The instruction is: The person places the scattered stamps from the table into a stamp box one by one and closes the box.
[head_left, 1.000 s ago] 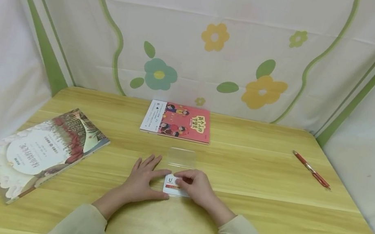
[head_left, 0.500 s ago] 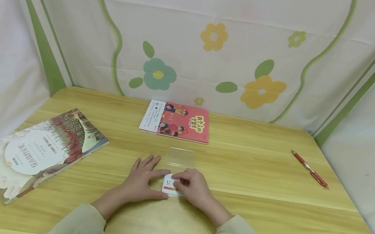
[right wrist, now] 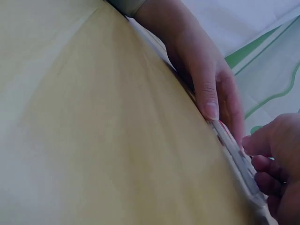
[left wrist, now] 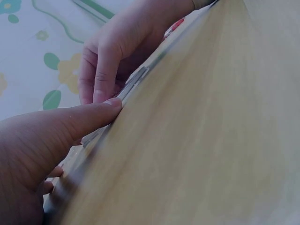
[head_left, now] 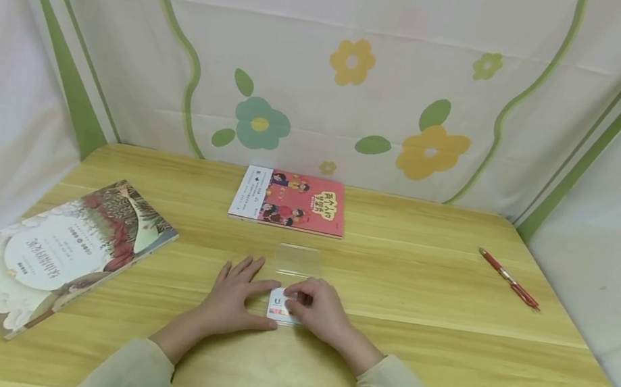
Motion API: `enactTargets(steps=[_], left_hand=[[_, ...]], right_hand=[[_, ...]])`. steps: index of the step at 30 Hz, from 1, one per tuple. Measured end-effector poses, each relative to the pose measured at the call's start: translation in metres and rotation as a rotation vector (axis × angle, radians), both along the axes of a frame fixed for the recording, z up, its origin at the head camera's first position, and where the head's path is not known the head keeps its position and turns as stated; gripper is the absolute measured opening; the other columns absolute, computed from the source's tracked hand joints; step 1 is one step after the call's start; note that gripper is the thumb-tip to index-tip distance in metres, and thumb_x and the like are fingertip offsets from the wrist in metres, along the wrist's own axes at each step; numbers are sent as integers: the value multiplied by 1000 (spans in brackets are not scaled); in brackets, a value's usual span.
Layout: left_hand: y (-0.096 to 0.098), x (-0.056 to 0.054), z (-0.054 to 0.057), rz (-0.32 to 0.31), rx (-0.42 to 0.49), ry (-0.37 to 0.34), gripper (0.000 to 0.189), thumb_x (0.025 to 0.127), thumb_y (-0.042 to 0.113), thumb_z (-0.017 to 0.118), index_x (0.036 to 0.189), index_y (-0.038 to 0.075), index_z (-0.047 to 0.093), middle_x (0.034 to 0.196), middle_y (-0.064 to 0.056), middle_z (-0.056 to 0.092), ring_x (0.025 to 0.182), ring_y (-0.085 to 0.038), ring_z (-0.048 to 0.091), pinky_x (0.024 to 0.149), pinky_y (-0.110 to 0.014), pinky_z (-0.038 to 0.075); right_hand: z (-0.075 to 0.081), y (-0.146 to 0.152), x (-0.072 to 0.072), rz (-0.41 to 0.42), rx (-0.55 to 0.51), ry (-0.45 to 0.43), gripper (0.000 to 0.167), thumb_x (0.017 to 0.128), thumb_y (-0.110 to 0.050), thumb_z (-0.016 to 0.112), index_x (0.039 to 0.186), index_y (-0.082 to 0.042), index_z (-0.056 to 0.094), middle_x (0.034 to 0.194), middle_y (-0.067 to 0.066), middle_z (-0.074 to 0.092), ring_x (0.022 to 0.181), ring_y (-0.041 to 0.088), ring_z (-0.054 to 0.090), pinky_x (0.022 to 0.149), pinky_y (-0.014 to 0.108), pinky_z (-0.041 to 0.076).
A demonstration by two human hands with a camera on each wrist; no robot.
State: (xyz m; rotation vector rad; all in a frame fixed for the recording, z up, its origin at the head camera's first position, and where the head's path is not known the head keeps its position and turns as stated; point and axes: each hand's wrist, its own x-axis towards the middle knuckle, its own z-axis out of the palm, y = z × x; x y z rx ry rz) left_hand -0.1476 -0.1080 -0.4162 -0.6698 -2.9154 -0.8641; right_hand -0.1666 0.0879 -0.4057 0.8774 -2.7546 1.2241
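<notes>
A white card with a dark U-shaped mark and a reddish strip lies in a flat clear plastic case at the table's near middle. Behind it, the case's transparent lid lies folded back. My left hand grips the case from the left, thumb on the near edge and index finger at the far edge, its other fingers spread on the table. Curled over the card from the right, my right hand pinches at it with thumb and index finger, covering its right part. In the left wrist view the case edge shows beneath both hands.
A pink illustrated book lies at the back of the wooden table. To the left is a larger picture book, set at an angle. A red pen rests at the right. Floral cloth hangs behind.
Both hands keep their places on the case and card. The view shifts slightly, and the strip on the card looks paler and pinker than before.
</notes>
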Motion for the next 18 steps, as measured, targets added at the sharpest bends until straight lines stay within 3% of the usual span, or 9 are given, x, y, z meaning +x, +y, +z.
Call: enactTargets(steps=[12, 18], left_hand=[[-1, 0, 0, -1, 7, 9, 67, 64, 59, 63, 119, 22, 54, 137, -15, 25, 126, -32, 11, 96, -53, -1], [-1, 1, -1, 2, 14, -7, 68, 63, 60, 62, 119, 23, 54, 138, -14, 24, 127, -30, 10, 97, -51, -2]], right_hand=[[32, 26, -8, -63, -106, -106, 19, 79, -11, 62, 97, -4, 64, 73, -4, 54, 71, 14, 48, 57, 27, 42], [29, 51, -12, -52, -125, -138, 25, 79, -13, 63, 101, -2, 62, 81, -3, 58, 77, 15, 51, 66, 31, 42]])
